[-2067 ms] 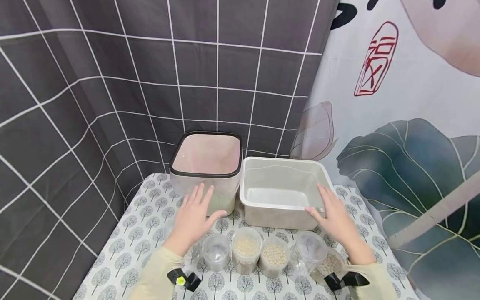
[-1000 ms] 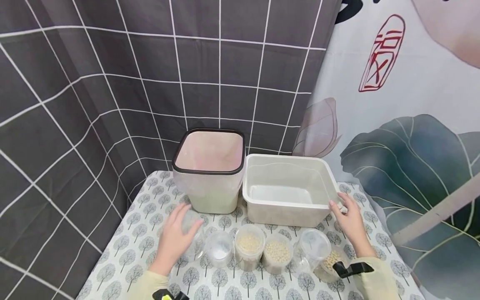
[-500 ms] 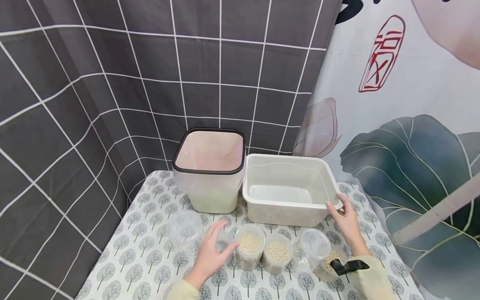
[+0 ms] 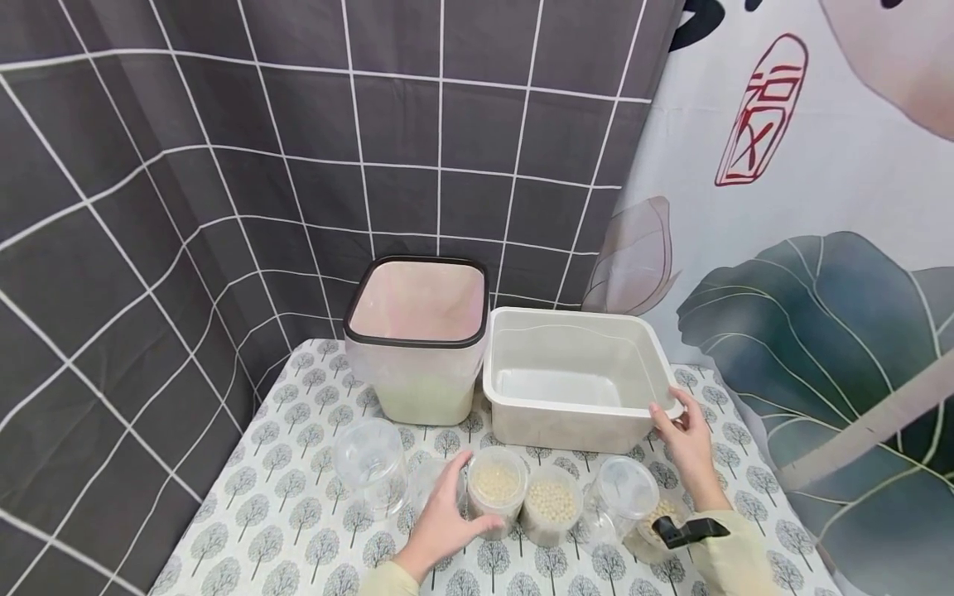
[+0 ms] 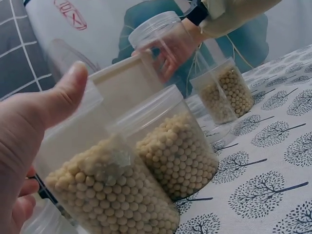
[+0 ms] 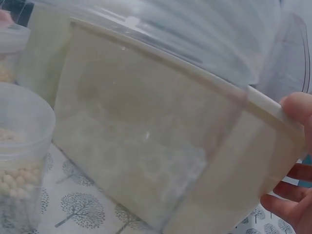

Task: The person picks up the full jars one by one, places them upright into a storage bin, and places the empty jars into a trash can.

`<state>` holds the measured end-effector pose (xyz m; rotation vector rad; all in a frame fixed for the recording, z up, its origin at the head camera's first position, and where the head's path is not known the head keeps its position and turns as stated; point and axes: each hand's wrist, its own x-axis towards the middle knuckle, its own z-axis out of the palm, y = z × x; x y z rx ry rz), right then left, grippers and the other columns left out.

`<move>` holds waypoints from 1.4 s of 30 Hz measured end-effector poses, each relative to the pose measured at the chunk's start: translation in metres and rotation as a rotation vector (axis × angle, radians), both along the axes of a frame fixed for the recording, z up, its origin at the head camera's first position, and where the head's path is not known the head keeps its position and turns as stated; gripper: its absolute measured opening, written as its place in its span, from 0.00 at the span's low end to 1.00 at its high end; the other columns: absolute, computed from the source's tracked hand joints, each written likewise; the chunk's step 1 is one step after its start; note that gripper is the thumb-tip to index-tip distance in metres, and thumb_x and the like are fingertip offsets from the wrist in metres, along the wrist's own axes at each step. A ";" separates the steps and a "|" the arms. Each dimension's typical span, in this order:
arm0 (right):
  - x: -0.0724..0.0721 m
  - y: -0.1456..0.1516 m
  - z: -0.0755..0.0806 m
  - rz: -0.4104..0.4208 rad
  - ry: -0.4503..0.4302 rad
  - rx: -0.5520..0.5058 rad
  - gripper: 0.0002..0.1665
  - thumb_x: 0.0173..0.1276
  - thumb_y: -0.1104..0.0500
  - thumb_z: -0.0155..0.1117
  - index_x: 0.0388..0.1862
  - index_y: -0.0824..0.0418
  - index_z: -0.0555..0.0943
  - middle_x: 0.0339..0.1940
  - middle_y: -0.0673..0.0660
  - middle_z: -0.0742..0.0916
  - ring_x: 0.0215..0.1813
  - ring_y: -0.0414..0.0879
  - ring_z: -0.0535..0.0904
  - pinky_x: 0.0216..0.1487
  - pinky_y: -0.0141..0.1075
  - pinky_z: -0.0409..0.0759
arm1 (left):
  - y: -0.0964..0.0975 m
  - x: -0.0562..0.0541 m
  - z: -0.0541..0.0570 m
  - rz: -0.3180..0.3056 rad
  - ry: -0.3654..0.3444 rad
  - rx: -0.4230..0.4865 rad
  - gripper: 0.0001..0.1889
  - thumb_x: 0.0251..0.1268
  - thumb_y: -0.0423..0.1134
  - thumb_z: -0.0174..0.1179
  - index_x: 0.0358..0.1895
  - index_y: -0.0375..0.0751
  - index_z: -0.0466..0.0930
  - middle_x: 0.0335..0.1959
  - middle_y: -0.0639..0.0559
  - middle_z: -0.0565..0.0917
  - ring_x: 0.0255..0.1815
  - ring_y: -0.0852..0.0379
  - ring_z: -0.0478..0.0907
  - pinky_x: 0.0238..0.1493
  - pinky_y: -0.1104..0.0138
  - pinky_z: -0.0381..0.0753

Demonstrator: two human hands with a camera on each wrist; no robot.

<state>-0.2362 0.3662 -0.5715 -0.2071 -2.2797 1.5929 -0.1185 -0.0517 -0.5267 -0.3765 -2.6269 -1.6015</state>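
A clear plastic jar of soybeans (image 4: pixel 498 484) stands mid-table. My left hand (image 4: pixel 445 517) is at its left side, the thumb reaching across its front and the fingers spread beside it; the left wrist view shows the raised thumb (image 5: pixel 68 95) right by the jar wall. Another jar of soybeans (image 4: pixel 551 503) stands just to its right. My right hand (image 4: pixel 687 443) holds the right front corner of a white rectangular tub (image 4: pixel 574 426), its thumb (image 6: pixel 296 105) at the rim and fingers against the outer wall.
Left of the soybean jars stand clear jars, one (image 4: pixel 368 463) plainly empty. To the right are an empty jar (image 4: pixel 626 488) and a third soybean jar (image 4: pixel 652 534). A black-rimmed bin (image 4: pixel 428 397) stands behind, beside the tub. A tree-patterned cloth (image 4: pixel 276 513) covers the table.
My left hand has come down from in front of the bin, passed the leftmost jars and moved right to the soybean jar. My right hand has settled on the tub's corner.
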 end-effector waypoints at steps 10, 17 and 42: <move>0.021 -0.028 0.038 -0.009 -0.032 -0.013 0.37 0.68 0.46 0.56 0.72 0.46 0.56 0.59 0.60 0.73 0.44 0.30 0.74 0.41 0.24 0.79 | 0.012 -0.002 0.001 0.020 -0.008 -0.061 0.65 0.25 0.66 0.72 0.73 0.50 0.47 0.67 0.37 0.63 0.59 0.35 0.67 0.51 0.38 0.69; 0.000 -0.006 -0.003 -0.042 -0.016 -0.035 0.37 0.65 0.41 0.57 0.71 0.38 0.56 0.61 0.59 0.71 0.50 0.40 0.75 0.45 0.28 0.79 | 0.018 -0.003 -0.001 0.063 0.008 -0.011 0.57 0.30 0.52 0.77 0.70 0.45 0.54 0.63 0.41 0.69 0.57 0.41 0.71 0.52 0.41 0.70; 0.033 -0.045 0.063 -0.011 -0.053 -0.075 0.37 0.68 0.47 0.57 0.72 0.50 0.57 0.57 0.64 0.72 0.43 0.34 0.74 0.43 0.28 0.79 | 0.018 -0.014 0.030 0.073 0.207 0.027 0.54 0.28 0.49 0.79 0.67 0.56 0.57 0.57 0.53 0.73 0.52 0.51 0.74 0.48 0.50 0.76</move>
